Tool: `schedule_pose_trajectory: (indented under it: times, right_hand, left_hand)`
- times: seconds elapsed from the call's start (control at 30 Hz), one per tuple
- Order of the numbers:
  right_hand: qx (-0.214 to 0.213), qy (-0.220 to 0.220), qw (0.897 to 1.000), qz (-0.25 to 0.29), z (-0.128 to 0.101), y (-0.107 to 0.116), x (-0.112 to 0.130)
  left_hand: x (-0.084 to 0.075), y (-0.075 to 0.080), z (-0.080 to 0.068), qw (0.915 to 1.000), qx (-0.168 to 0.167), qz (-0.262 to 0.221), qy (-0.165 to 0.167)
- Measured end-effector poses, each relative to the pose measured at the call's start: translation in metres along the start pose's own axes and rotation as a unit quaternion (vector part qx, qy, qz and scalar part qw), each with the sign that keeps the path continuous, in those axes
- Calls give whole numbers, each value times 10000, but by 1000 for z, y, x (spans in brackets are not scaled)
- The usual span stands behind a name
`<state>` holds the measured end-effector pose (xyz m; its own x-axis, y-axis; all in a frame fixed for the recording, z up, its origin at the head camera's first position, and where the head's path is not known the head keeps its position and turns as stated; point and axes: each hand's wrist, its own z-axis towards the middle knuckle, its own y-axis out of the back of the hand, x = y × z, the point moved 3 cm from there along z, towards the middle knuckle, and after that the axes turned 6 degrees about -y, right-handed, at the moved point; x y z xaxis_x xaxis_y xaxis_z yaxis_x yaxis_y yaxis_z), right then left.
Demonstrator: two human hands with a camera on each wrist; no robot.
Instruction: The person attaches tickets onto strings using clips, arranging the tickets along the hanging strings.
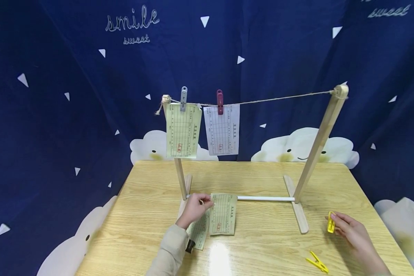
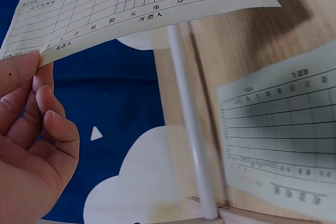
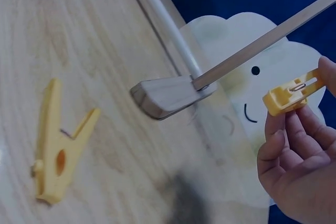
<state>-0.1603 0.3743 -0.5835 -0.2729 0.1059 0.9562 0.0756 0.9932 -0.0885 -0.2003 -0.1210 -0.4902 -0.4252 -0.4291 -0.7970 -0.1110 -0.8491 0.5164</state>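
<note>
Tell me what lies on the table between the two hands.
In the head view, between the left hand and the right hand lie the lifted paper slip, the white rod and the rack's right foot.

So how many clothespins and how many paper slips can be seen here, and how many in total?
Clothespins: 4 (grey and dark red on the string, yellow one in the right hand, yellow one on the table)
Paper slips: 4 (two hanging, one held by the left hand, one under it)
Total: 8

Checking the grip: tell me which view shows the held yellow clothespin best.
Right wrist view: the yellow clothespin fills the frame close up, pinched by the right hand. The head view shows it small; the left wrist view misses it.
</note>
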Motion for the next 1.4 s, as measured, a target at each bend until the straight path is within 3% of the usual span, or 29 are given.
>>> schedule_pose_trajectory:
  times: [0.13, 0.33, 0.4, 0.67, 0.73, 0.87, 0.97, 1.1, 1.2, 1.23, 1.4]
  right_hand:
    - [-7, 246, 9997, -34, 20, 20, -16]
    - [-68, 530, 9984, -176, 33, 27, -16]
    - [-60, 599, 9977, -315, 34, 26, -11]
    - [770, 1249, 9891, -129, 23, 8, 30]
    - [626, 1526, 9860, -231, 39, 21, 17]
    - [277, 1603, 9833, -820, 57, 33, 9]
    - [307, 1619, 9795, -1161, 38, 11, 38]
    - [500, 1764, 9785, -946, -7, -38, 96]
    - [579, 1916, 9759, -867, -28, -61, 122]
    - [866, 2046, 9728, -654, -16, -55, 116]
    - [962, 2244, 9662, -823, -19, -61, 129]
  left_hand:
    - [-6, 2, 4, 10000, -31, -17, -76]
    - [-13, 5, 8, 9999, -81, -20, -134]
    - [-15, 6, 10, 9998, -93, -30, -187]
    - [-23, 12, 16, 9991, -152, -159, -374]
    - [-27, 14, 18, 9990, -160, -173, -387]
    - [-34, 16, 22, 9987, -181, -209, -432]
    - [-37, 18, 26, 9985, -216, -197, -461]
    - [-43, 20, 30, 9981, -261, -164, -525]
    - [-47, 22, 33, 9981, -262, -154, -534]
    - [-48, 22, 33, 9980, -269, -154, -556]
    - [-55, 23, 36, 9969, -325, -154, -696]
